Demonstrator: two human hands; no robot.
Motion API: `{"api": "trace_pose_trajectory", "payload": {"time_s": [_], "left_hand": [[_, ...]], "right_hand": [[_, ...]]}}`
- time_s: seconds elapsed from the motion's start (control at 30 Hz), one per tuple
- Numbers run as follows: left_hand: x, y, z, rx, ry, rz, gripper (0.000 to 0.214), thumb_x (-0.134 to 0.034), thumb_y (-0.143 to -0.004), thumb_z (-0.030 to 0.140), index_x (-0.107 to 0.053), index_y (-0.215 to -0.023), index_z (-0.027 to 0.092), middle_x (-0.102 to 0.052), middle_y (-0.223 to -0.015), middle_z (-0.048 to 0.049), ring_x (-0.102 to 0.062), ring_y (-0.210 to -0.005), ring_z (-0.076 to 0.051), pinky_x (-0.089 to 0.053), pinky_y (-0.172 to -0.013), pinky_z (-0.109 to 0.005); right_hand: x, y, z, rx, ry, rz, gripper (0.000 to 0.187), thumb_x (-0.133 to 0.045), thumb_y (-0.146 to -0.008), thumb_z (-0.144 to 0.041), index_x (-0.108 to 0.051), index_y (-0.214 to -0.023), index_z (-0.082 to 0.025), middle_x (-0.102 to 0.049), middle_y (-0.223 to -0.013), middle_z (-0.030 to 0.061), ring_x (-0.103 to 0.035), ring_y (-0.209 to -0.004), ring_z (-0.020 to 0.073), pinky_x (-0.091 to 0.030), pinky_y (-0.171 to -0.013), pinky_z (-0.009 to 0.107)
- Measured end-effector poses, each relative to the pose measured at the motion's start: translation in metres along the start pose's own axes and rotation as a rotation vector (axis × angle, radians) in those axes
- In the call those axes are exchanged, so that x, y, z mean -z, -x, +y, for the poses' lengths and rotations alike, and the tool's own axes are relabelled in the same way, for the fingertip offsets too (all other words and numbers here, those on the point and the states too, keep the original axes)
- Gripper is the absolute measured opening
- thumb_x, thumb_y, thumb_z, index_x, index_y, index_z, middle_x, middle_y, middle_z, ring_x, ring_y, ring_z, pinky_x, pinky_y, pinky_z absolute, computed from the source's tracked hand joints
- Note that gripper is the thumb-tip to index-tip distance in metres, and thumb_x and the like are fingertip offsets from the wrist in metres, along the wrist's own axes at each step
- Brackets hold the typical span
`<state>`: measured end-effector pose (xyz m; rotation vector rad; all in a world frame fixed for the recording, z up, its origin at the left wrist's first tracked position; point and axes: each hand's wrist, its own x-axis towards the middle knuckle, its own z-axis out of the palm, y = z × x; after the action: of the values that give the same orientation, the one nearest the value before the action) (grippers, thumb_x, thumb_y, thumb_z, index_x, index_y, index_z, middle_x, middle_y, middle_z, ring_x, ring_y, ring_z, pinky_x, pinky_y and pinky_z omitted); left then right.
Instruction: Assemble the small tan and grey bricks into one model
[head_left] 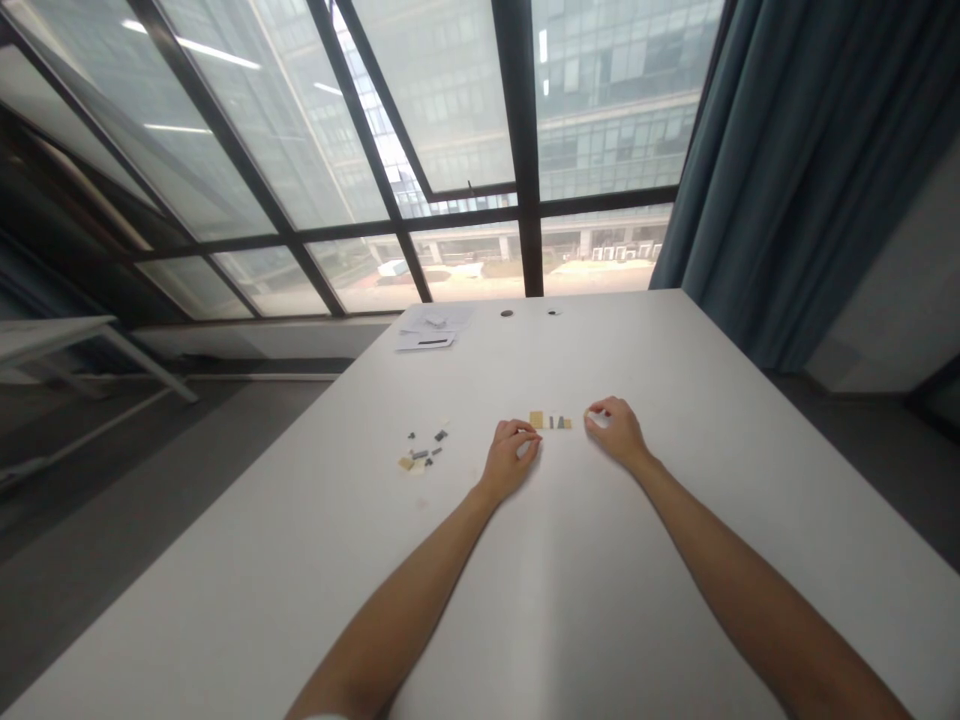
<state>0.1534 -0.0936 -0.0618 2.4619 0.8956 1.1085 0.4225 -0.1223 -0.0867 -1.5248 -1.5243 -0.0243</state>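
Note:
Both of my forearms reach out over a white table (675, 480). My left hand (509, 455) rests on the tabletop with its fingers curled and pinched together; what is in them is too small to make out. My right hand (616, 430) also lies on the table, fingers closed in a pinch around a small pale piece. Between the two hands sits a short row of tiny tan and grey pieces (550, 421). A scatter of several small dark and tan pieces (422, 452) lies to the left of my left hand.
White paper sheets (435, 328) with a small packet on them lie near the table's far edge, beside two dark round cable holes (507, 313). Large windows stand behind, a teal curtain (795, 170) hangs at the right, and another white table (45, 335) is at the left.

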Motion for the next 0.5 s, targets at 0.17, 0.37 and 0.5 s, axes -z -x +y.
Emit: {"api": "trace_pose_trajectory", "payload": {"time_s": [0.17,0.37,0.5], "left_hand": [[0.0,-0.001,0.0,0.015,-0.015,0.006,0.016,-0.059,-0.096,0.024,-0.075,-0.094,0.022,-0.068,-0.103,-0.0066,-0.057,-0.101,-0.021,-0.048,-0.094,-0.041],[0.0,-0.002,0.002,0.029,0.001,0.012,0.016,-0.06,-0.095,0.021,-0.075,-0.09,0.022,-0.068,-0.101,-0.0061,-0.056,-0.1,-0.021,-0.046,-0.092,-0.04],[-0.001,-0.002,0.001,0.034,0.007,0.018,0.015,-0.06,-0.095,0.02,-0.074,-0.089,0.022,-0.068,-0.101,-0.0057,-0.056,-0.1,-0.021,-0.046,-0.092,-0.039]], "right_hand": [[-0.005,0.002,-0.004,-0.01,0.098,-0.132,0.013,-0.065,-0.08,-0.028,-0.073,-0.087,-0.021,-0.068,-0.085,0.005,-0.058,-0.087,0.0225,-0.045,-0.081,0.035],[-0.006,0.002,-0.013,-0.132,0.201,-0.303,0.019,-0.065,-0.084,-0.03,-0.077,-0.096,-0.021,-0.07,-0.089,0.0045,-0.059,-0.091,0.02,-0.04,-0.085,0.031],[-0.005,0.002,-0.016,-0.169,0.223,-0.328,0.019,-0.067,-0.085,-0.031,-0.078,-0.097,-0.021,-0.072,-0.092,0.0048,-0.06,-0.092,0.0197,-0.039,-0.085,0.03]]}}
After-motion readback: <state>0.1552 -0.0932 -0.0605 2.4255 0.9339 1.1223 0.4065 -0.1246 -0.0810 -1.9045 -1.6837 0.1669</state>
